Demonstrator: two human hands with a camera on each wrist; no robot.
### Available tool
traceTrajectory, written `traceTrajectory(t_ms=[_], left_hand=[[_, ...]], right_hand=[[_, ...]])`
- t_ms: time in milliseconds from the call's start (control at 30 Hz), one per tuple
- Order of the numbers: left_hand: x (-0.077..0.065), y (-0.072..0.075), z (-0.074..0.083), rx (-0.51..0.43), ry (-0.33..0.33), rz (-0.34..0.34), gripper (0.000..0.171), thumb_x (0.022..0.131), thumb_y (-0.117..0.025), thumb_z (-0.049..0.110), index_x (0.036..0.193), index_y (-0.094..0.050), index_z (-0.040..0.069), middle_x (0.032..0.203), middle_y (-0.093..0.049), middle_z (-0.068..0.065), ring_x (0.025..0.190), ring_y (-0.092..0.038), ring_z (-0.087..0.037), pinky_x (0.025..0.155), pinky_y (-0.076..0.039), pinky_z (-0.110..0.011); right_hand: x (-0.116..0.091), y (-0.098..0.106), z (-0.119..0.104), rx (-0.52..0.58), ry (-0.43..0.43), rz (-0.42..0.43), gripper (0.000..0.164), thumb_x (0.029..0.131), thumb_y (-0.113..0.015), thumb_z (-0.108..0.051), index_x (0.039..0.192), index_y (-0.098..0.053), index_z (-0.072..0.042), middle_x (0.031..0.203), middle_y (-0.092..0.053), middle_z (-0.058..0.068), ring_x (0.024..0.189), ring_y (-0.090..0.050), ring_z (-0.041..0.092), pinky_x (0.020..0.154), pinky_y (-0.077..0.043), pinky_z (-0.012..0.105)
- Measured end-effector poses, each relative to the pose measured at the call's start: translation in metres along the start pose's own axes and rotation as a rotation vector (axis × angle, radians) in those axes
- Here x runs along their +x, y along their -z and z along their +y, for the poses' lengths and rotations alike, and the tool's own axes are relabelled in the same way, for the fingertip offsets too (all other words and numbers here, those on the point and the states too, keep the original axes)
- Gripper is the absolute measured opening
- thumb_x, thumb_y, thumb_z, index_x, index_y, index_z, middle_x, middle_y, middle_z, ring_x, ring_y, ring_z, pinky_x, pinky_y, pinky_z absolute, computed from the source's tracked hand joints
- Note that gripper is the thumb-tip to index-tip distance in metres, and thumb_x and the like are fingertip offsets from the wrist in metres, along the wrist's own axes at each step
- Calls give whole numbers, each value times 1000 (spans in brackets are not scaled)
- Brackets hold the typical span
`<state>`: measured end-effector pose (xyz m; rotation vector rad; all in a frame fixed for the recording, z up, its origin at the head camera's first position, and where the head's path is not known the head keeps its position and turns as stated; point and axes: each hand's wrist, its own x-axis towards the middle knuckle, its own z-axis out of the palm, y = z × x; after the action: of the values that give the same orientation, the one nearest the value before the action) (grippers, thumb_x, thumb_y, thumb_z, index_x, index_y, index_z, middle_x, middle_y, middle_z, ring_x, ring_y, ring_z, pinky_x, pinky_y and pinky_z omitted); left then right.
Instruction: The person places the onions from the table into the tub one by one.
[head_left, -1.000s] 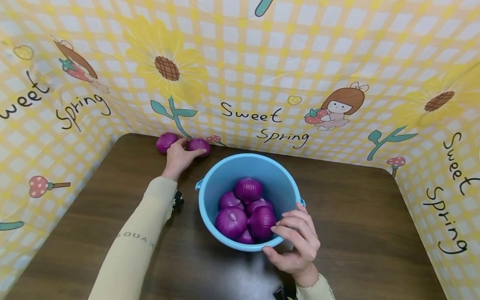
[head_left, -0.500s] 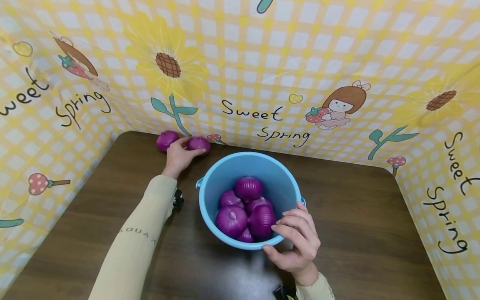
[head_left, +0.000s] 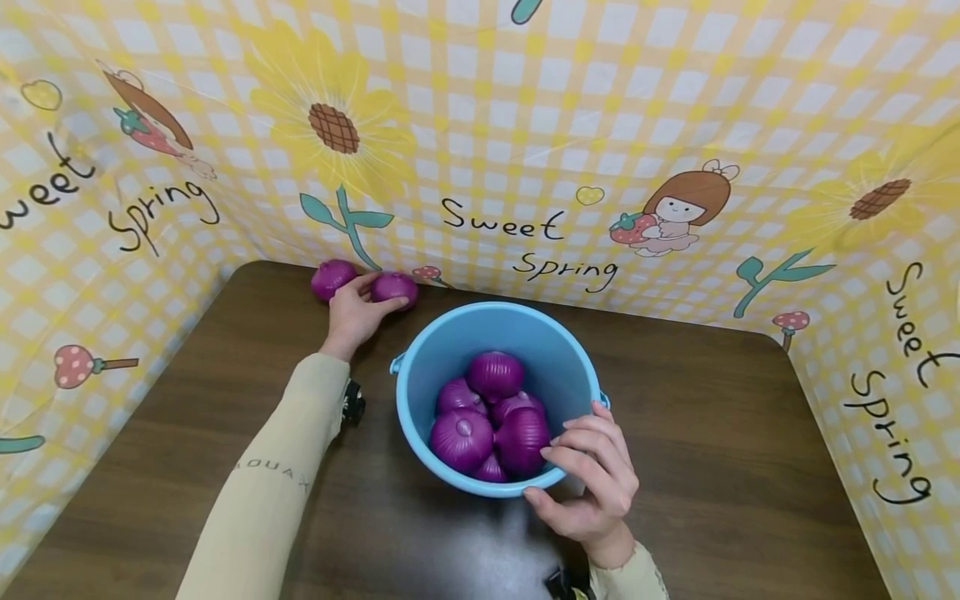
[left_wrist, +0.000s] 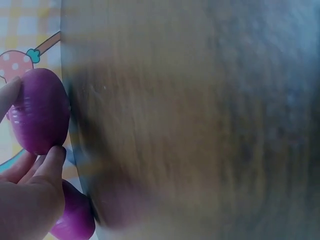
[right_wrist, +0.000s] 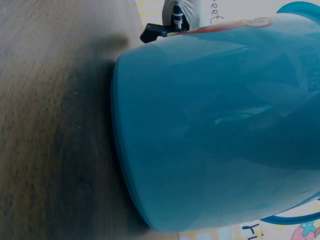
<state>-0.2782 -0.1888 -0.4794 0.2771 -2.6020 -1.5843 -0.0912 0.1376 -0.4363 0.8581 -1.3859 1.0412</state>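
Note:
At the back left of the table, my left hand (head_left: pixel 356 315) pinches a purple onion (head_left: pixel 394 288) between thumb and fingers. The left wrist view has the held onion (left_wrist: pixel 41 112) close up, against the cloth. A second purple onion (head_left: pixel 332 279) lies just left of that hand. My right hand (head_left: pixel 595 481) grips the near right rim of a blue bucket (head_left: pixel 422 350), fingers over the edge and thumb outside. Inside the bucket are several purple onions (head_left: pixel 462 439). The right wrist view is filled by the bucket's side (right_wrist: pixel 210 130); the right hand is hidden there.
The dark wooden table (head_left: pixel 720 433) is walled at the back and sides by yellow checked cloth (head_left: pixel 517 125). The bucket stands upright at mid table, right of the left forearm (head_left: pixel 258 483). A black device (head_left: pixel 353 402) is worn on the left wrist.

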Motion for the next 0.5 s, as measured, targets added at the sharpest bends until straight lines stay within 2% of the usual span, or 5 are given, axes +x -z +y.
traceTrajectory(t_ms=[233,500], left_hand=[[-2,5,-3,-26,-14,29,79,87,-84,32,151,-47,2,152,-46,-20,137,-47,-36,110,-40,-46],[-8,9,-3,-48,-26,30,83,85,-86,35,150,-47,0,149,-49,-21,134,-50,-35,109,-42,-45]], right_hand=[[0,-1,0,-2,2,6,45,86,-80,-40,70,-70,1,68,-63,14,69,-58,36,100,-48,51],[0,-1,0,4,3,12,45,86,-81,-40,70,-70,1,68,-63,15,68,-58,36,100,-48,51]])
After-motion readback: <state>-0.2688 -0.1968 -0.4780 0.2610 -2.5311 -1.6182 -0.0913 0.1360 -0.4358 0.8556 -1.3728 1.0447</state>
